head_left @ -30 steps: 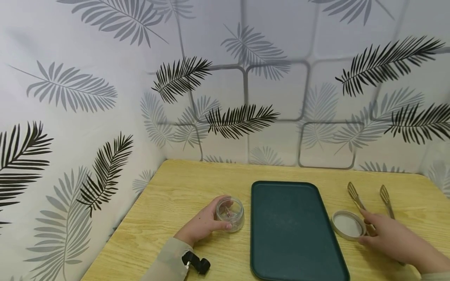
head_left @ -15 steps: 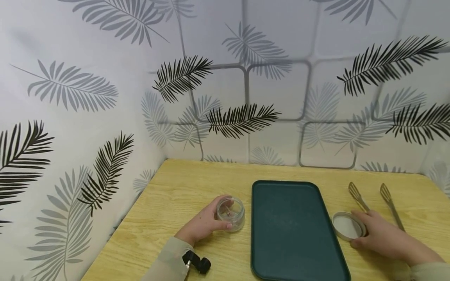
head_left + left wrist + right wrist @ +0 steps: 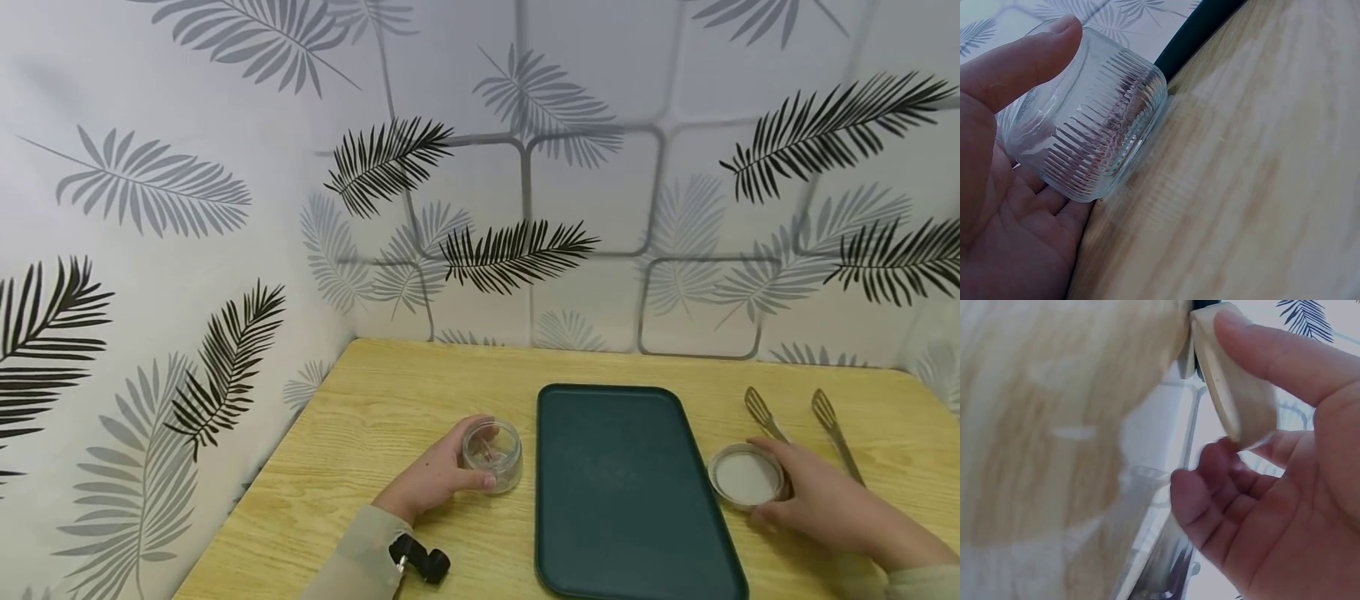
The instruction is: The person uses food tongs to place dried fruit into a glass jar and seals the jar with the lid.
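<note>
A clear glass jar with ribbed sides stands on the table left of the green tray. My left hand grips it from the left, thumb in front and fingers behind. Reddish streaks show through its ribs in the left wrist view. At the tray's right edge, my right hand holds a round lid by its right side. The lid's pale inner face shows in the head view. In the right wrist view the beige lid is tilted, with the thumb on its rim and fingers below.
The dark green rectangular tray lies between both hands. Slotted metal tongs lie to the right, spread, with their lower part hidden by my right hand. A patterned wall covering rises behind the wooden table.
My right hand has shifted left off the tongs and taken the lid, which has tilted to show more of its inner face. The left hand and jar have stayed put.
</note>
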### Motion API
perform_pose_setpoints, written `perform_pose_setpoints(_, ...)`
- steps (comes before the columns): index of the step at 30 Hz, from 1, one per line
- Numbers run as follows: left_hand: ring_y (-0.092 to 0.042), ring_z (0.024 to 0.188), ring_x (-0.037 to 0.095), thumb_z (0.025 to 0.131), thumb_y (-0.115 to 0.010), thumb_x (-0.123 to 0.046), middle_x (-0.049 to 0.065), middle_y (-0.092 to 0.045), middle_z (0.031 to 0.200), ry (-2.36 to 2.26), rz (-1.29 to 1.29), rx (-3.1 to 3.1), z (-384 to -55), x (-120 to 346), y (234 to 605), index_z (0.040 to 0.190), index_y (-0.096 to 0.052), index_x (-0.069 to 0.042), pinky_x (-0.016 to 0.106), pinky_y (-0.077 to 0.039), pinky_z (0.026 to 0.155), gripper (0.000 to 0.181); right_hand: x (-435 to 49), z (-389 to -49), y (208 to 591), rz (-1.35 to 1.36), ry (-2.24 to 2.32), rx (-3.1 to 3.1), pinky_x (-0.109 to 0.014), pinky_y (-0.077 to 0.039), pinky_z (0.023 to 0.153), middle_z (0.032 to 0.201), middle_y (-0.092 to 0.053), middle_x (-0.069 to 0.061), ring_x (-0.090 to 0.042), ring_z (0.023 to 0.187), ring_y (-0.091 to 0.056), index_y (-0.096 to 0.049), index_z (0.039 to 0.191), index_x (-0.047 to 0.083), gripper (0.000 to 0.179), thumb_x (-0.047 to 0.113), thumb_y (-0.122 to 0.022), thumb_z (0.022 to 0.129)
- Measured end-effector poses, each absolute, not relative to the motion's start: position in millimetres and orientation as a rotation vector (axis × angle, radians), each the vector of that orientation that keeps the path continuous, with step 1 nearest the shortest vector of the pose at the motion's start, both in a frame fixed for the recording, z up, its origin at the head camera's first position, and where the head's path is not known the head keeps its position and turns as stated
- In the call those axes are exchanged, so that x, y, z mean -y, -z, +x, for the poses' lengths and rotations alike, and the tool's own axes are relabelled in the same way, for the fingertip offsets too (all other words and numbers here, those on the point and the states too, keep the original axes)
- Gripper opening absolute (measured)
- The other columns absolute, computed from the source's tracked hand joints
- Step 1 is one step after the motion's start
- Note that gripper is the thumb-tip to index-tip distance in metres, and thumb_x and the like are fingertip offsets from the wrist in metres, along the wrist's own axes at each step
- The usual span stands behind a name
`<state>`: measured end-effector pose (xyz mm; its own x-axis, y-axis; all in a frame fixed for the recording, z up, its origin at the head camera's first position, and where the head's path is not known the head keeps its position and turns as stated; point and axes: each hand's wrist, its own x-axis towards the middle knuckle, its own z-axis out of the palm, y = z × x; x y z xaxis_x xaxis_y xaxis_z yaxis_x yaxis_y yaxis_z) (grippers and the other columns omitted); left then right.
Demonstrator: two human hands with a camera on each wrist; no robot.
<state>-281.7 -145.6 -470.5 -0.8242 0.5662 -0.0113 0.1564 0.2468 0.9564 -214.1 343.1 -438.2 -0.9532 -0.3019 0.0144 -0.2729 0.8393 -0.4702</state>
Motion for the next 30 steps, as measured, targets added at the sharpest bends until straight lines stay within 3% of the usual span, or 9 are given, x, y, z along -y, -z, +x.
perform_pose_setpoints(14, -0.039, 0.128, 0.017, 0.079, -0.076, -0.030, -0.002, -0.040, 0.143, -1.592, 0.693, -2.185, -283, 145, 471, 0.144, -0.031, -0.029, 0.042, -0.030, 0.102, 0.079, -325, -219, 428, -0.510, 1.052, -2.751, -0.028, -0.049, 0.063, 0.122, -0.047, -0.017, -0.019, 0.087, -0.054, -0.027, 0.143, 0.001, 0.092, 0.034, -0.079, 0.074)
perform_pose_setpoints(17, -0.039, 0.128, 0.017, 0.079, -0.076, -0.029, -0.001, -0.040, 0.143, -1.598, 0.691, -2.180, -283, 146, 473, 0.143, -0.031, -0.029, 0.041, -0.030, 0.102, 0.078, -324, -219, 430, -0.514, 1.094, -2.717, -0.028, -0.050, 0.064, 0.127, -0.040, -0.020, -0.026, 0.092, -0.055, -0.026, 0.144, 0.003, 0.092, 0.032, -0.078, 0.075)
perform_pose_setpoints(21, -0.040, 0.128, 0.018, 0.079, -0.076, -0.029, -0.001, -0.040, 0.144, -1.599, 0.695, -2.176, -283, 146, 474, 0.143, -0.031, -0.029, 0.040, -0.032, 0.101, 0.078, -326, -220, 431, -0.498, 1.155, -2.630, -0.030, -0.050, 0.071, 0.139, -0.030, -0.022, -0.045, 0.111, -0.048, -0.021, 0.148, 0.011, 0.092, 0.032, -0.076, 0.077)
perform_pose_setpoints(25, -0.040, 0.128, 0.018, 0.080, -0.076, -0.029, -0.001, -0.039, 0.144, -1.593, 0.697, -2.181, -283, 146, 473, 0.144, -0.030, -0.028, 0.040, -0.032, 0.101, 0.079, -327, -221, 430, -0.500, 1.159, -2.576, -0.034, -0.049, 0.079, 0.144, -0.028, -0.019, -0.047, 0.121, -0.040, -0.016, 0.149, 0.024, 0.090, 0.034, -0.073, 0.080)
perform_pose_setpoints(30, -0.041, 0.127, 0.018, 0.080, -0.075, -0.030, -0.001, -0.040, 0.143, -1.588, 0.696, -2.185, -282, 146, 472, 0.144, -0.030, -0.029, 0.040, -0.032, 0.101, 0.078, -322, -223, 429, -0.482, 1.171, -2.569, -0.039, -0.047, 0.085, 0.148, -0.023, -0.019, -0.048, 0.126, -0.034, -0.016, 0.149, 0.022, 0.088, 0.036, -0.071, 0.082)
